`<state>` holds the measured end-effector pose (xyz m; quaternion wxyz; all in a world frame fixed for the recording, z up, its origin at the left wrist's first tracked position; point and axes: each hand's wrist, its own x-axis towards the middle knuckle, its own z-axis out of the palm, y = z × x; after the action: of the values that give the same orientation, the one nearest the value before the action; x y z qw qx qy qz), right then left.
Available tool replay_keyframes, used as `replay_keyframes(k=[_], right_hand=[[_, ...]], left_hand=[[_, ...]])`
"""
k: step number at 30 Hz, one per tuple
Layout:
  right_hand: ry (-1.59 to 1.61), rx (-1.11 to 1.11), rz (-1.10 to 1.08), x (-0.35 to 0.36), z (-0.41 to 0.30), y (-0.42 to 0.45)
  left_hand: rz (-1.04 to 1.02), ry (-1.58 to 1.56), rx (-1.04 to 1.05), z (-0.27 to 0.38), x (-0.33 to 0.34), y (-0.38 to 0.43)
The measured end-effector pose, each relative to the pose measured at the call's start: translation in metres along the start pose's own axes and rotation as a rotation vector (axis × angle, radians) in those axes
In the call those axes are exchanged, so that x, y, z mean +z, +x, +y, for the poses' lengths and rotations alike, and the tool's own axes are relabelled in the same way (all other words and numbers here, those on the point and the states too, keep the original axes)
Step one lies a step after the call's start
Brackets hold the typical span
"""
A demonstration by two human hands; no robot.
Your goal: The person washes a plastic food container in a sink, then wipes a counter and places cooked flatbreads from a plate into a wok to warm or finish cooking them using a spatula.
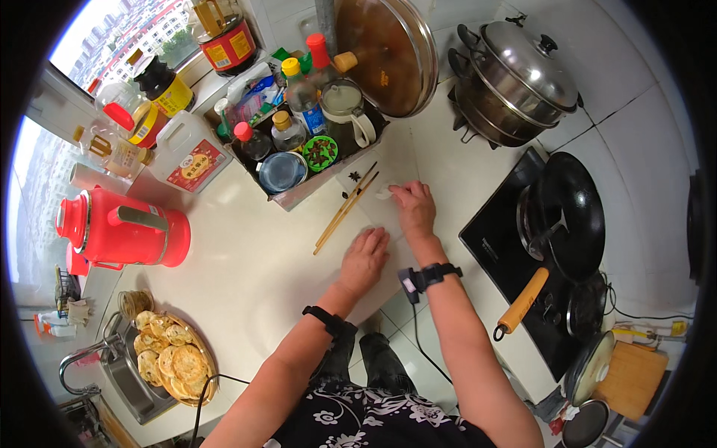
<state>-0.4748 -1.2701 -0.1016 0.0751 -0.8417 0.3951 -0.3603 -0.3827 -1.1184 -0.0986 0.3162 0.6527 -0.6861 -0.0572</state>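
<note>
My right hand (pixel 415 205) has its fingertips closed on a small thin white scrap (pixel 384 192) at the counter top; its material is unclear. Nearer to me, my left hand (pixel 365 256) rests on the pale countertop (pixel 252 246) with nothing in it. A pair of wooden chopsticks (pixel 343 214) with dark tips lies aslant, left of both hands. Beside their tips is a star anise (pixel 354 176), and a small dark piece (pixel 344 195) lies close to it.
An open box (pixel 327 175) of seasoning bottles stands behind the chopsticks. At left are a red thermos jug (pixel 131 227) and a basket of flatbreads (pixel 210 367) by the sink (pixel 126 367). A wok (pixel 577 218) with a wooden handle and a steamer pot (pixel 515 84) stand at right.
</note>
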Motion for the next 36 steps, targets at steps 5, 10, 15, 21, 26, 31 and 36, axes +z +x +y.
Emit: replay_keyframes(k=[5, 10, 15, 21, 26, 31, 36], right_hand=[[0.015, -0.006, -0.164, -0.004, -0.015, -0.036], [-0.018, 0.057, -0.118, -0.056, 0.036, -0.051], [-0.210, 0.179, -0.047, -0.077, 0.049, -0.076], [0.129, 0.182, -0.193, -0.069, -0.006, -0.111], [0.031, 0.196, 0.007, -0.060, 0.037, -0.010], [-0.046, 0.127, -0.159, -0.034, 0.062, 0.005], [-0.241, 0.101, -0.219, -0.073, 0.057, -0.059]], left_hand=[[0.027, 0.036, -0.022, 0.000, 0.001, -0.001], [0.027, 0.040, -0.041, 0.000, 0.006, 0.002], [0.051, 0.038, -0.054, 0.003, 0.010, 0.005], [0.020, 0.002, -0.065, -0.001, 0.011, 0.003], [-0.029, 0.012, -0.093, 0.007, 0.007, 0.002], [-0.003, 0.085, -0.098, 0.023, 0.010, 0.002], [0.032, 0.099, -0.108, 0.017, 0.008, -0.003]])
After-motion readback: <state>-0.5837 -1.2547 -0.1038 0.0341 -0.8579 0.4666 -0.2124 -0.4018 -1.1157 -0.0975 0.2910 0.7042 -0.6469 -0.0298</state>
